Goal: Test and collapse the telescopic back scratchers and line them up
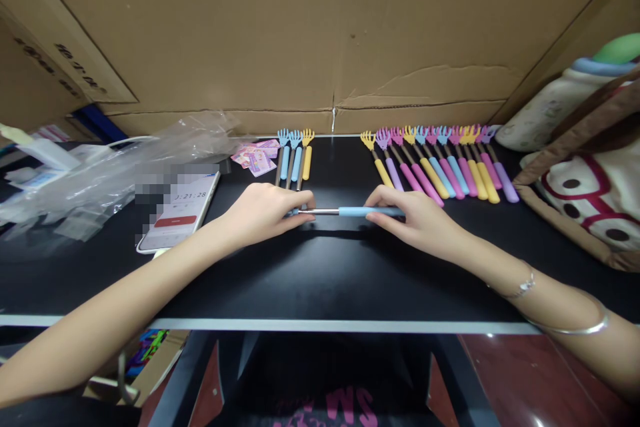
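Observation:
Both my hands hold one blue-handled back scratcher [350, 211] level above the black table [320, 280]. My left hand [265, 213] is closed round its claw end, which is hidden in the fingers. My right hand [415, 213] is closed on the blue grip, and the metal shaft shows between the hands. Behind my left hand lie three scratchers [295, 160], two blue and one yellow. Behind my right hand lies a row of several scratchers [440, 167] in yellow, pink, blue and purple.
A phone [180, 213] showing a timer lies at the left, beside crumpled clear plastic bags [100, 173]. Small pink cards [257, 157] lie near the back. Cardboard [320, 33] walls the back. A patterned bag [590, 193] stands at the right edge.

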Available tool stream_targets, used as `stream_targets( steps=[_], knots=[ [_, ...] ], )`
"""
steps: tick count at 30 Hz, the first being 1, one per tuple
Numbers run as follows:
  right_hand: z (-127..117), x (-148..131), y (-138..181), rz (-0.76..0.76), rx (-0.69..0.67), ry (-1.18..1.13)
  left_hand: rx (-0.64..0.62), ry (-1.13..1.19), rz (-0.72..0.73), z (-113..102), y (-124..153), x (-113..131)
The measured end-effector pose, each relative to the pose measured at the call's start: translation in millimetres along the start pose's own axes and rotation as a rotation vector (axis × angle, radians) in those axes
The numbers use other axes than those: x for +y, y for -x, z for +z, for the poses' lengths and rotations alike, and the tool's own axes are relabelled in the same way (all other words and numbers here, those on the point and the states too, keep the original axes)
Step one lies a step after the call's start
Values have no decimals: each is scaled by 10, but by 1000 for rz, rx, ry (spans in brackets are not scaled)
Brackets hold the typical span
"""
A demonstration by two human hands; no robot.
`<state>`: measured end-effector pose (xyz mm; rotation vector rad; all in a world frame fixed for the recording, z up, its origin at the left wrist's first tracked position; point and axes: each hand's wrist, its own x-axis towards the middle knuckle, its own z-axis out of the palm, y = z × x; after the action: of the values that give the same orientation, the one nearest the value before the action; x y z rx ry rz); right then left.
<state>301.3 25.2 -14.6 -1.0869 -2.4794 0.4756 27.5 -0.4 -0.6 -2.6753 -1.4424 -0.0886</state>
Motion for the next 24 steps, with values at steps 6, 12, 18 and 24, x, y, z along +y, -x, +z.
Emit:
stream_targets(
  steps=[6,12,18,24],
  knots=[
    [-36,-37,-10,-23,6,-9,-21,16,9,-42,5,-21],
    [-115,-33,-11,-11,-1,-30,14,75,20,-97,34,-88],
    [-171,50,0,-10,40,104,35,82,33,-102,52,-175],
    [-267,123,-21,-24,32,74,37,78,10,-169,61,-223]
  ],
)
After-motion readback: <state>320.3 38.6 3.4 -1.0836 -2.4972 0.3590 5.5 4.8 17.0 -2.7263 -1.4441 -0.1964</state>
